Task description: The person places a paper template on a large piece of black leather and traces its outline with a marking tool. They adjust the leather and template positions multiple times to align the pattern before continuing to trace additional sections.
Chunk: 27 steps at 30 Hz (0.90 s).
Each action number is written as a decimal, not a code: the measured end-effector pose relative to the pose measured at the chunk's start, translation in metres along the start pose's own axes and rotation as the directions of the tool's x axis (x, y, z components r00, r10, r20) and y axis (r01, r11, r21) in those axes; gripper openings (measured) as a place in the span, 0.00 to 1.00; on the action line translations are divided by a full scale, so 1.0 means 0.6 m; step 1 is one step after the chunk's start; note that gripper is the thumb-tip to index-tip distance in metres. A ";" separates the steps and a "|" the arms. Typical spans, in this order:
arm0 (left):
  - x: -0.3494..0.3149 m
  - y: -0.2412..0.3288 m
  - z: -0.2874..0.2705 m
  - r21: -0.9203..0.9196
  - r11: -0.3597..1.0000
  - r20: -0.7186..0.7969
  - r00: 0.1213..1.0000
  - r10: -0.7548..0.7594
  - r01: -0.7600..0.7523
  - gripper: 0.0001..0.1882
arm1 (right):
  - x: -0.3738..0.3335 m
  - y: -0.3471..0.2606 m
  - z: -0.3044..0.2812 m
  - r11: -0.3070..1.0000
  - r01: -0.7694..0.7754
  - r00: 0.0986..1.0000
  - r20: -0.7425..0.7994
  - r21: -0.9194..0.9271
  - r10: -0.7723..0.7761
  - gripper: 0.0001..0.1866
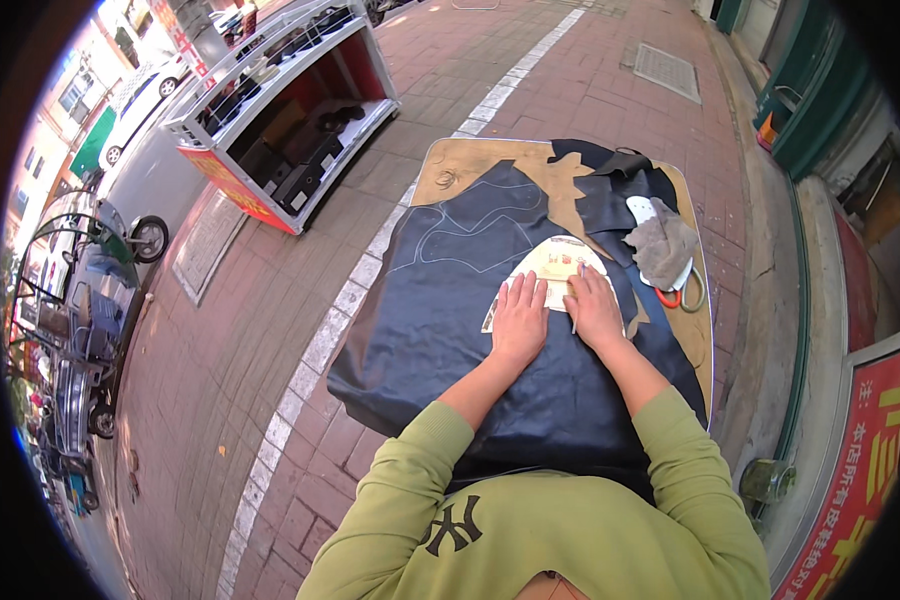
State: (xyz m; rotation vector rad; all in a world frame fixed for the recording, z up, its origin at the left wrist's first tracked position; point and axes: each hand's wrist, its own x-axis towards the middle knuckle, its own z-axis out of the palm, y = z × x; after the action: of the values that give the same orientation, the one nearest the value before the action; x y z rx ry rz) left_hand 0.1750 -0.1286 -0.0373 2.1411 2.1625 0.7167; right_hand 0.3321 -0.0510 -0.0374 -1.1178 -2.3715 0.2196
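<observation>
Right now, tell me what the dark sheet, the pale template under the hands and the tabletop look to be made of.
The dark sheet looks like leather or faux leather: navy-black, faint sheen, soft folds over the edge, pale traced outlines. The pale template seems to be thin card or paper: flat, matte cream, crisp curved edge, pressed by the left hand and right hand. The tabletop appears to be worn wood or board: brown, scuffed.

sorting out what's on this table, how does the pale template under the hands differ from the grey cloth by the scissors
The pale template lies flat and smooth on the dark leather sheet; the grey cloth is crumpled in a heap. The template is cream with a curved outline, the cloth grey and shapeless. Both hands, left hand and right hand, press the template; nothing touches the cloth. Both rest on the same table.
</observation>
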 end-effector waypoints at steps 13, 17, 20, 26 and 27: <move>0.052 0.023 0.041 -0.024 0.997 0.122 0.990 0.076 -0.073 0.29 | -0.002 0.008 0.010 0.997 -0.061 0.998 -0.021 0.039 0.062 0.16; 0.053 0.030 0.035 -0.011 0.999 0.151 0.987 0.053 -0.052 0.32 | -0.002 0.019 0.014 0.995 -0.046 0.997 -0.056 0.093 0.051 0.16; 0.053 0.036 0.025 0.019 0.999 0.208 0.977 0.038 -0.043 0.35 | -0.008 0.020 0.009 0.981 -0.049 0.990 -0.121 0.188 0.073 0.14; 0.054 0.036 0.031 0.068 0.997 0.245 0.969 0.030 -0.048 0.39 | 0.006 -0.031 -0.009 0.715 -0.198 0.940 -0.078 0.670 0.333 0.13; 0.054 0.033 0.036 0.092 0.995 0.247 0.969 0.025 -0.049 0.40 | 0.019 -0.050 -0.005 0.626 -0.204 0.927 -0.056 0.753 0.370 0.13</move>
State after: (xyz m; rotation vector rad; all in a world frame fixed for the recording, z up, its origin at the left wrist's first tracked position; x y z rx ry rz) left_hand 0.1987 -0.0922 -0.0402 2.1866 2.0723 0.3302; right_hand 0.3073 -0.0618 -0.0199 -1.0175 -1.6101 1.0319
